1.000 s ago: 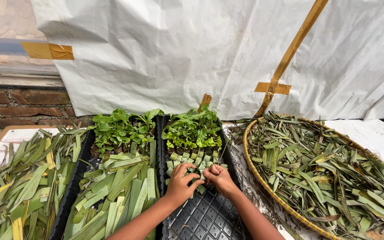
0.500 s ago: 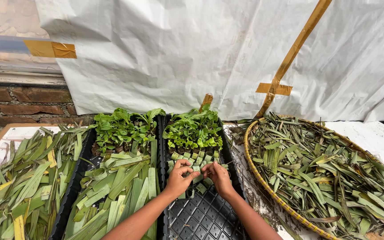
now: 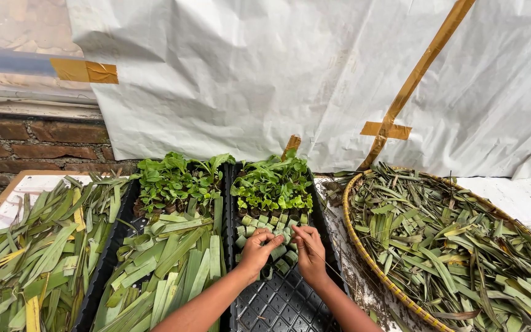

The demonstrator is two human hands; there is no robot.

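Both hands work over the right black seedling tray (image 3: 290,304). My left hand (image 3: 258,251) is curled around a small rolled leaf cup (image 3: 279,251) among rows of such green cups (image 3: 265,224). My right hand (image 3: 310,251) pinches at the same cup from the right, fingertips meeting the left hand's. Behind the cups, leafy green seedlings (image 3: 273,181) fill the tray's far end. The near part of the tray shows bare black cells.
A second black tray (image 3: 109,252) to the left holds seedlings (image 3: 176,178) and cut leaf strips (image 3: 170,264). More long leaves (image 3: 32,246) lie on a board at far left. A round woven basket (image 3: 364,258) of leaves sits at right. White sheeting (image 3: 278,74) hangs behind.
Both hands have stayed on the leaf cups, shifting slightly toward me in the tray. The fingers have closed in on one cup.
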